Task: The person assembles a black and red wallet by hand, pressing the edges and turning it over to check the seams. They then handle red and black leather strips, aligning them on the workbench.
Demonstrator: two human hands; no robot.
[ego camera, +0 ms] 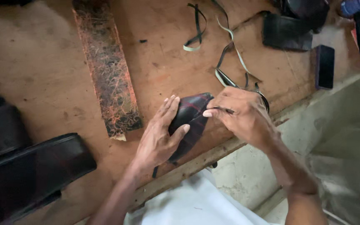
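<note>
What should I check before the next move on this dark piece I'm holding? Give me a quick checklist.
1. Left hand steadies the dark leather piece: ok.
2. Right hand pinches its upper edge: ok.
3. Piece supported on the wooden bench: ok, though close to the front edge.
4. Loose straps kept away from the hands: not ok, one runs under the right hand.
5. Tool in the right fingers: cannot tell.
</note>
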